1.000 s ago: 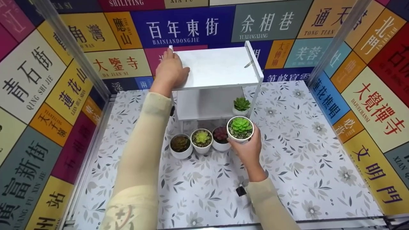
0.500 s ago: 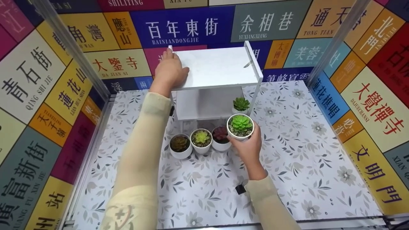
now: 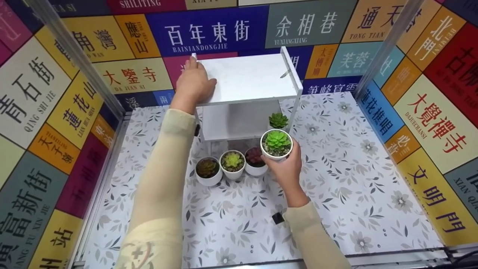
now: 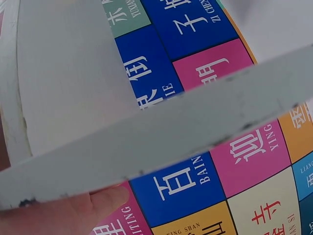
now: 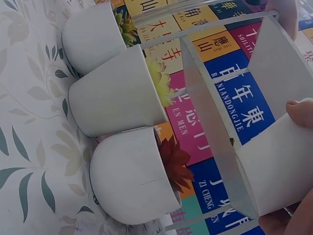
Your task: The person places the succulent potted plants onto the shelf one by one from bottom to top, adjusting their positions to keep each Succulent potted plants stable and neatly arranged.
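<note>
In the head view my left hand (image 3: 194,83) holds the left end of a white two-tier shelf (image 3: 246,76), its thumb over the top board. My right hand (image 3: 287,166) grips a white pot with a bright green succulent (image 3: 276,144), raised before the right end of the lower tier. In the right wrist view, fingers and thumb (image 5: 299,111) clasp this pot (image 5: 276,164). Behind it a darker green potted succulent (image 3: 278,120) stands on the lower tier, its pot mostly hidden. The left wrist view shows part of the left hand (image 4: 63,213) beyond a white board.
Three white pots stand in a row before the shelf: a brownish succulent (image 3: 208,172), a yellow-green one (image 3: 232,164) and a dark red one (image 3: 256,160). Leaf-patterned cloth (image 3: 343,179) covers the table. Sign-printed walls (image 3: 209,31) enclose the back and sides.
My right hand has lifted the bright green succulent slightly up and toward the lower tier, covering more of the pot behind. The left hand stays on the shelf. The head view shifts a little.
</note>
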`<state>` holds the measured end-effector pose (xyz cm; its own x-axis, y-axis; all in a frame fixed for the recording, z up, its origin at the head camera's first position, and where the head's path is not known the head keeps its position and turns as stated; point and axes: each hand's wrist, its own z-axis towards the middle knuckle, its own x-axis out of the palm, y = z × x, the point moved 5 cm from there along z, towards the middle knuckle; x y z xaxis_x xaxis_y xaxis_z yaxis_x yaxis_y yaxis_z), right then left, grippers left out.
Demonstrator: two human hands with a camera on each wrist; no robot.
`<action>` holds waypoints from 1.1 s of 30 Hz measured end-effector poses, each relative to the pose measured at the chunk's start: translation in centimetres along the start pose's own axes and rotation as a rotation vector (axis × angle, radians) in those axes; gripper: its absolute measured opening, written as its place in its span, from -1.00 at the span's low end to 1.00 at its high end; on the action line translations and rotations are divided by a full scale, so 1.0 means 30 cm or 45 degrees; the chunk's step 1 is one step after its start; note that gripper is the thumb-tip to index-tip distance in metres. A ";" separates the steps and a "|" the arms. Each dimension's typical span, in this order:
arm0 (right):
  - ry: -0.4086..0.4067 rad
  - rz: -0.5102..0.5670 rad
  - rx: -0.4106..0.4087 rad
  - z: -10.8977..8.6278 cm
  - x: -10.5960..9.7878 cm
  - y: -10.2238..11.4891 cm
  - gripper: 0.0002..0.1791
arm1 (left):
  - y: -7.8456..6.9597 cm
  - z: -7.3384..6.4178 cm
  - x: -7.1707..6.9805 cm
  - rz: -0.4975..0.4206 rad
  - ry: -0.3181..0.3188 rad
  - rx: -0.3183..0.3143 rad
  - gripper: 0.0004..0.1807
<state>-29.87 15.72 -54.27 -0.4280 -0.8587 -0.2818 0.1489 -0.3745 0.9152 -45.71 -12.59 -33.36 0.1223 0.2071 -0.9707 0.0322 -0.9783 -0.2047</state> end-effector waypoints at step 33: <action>0.026 0.063 0.026 0.009 0.055 0.061 0.14 | 0.005 0.003 0.005 0.004 -0.005 -0.003 -0.08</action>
<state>-30.54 13.71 -52.98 -0.4022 -0.8831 -0.2415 0.1513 -0.3242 0.9338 -45.77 -12.71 -33.55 0.1183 0.2043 -0.9717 0.0345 -0.9789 -0.2016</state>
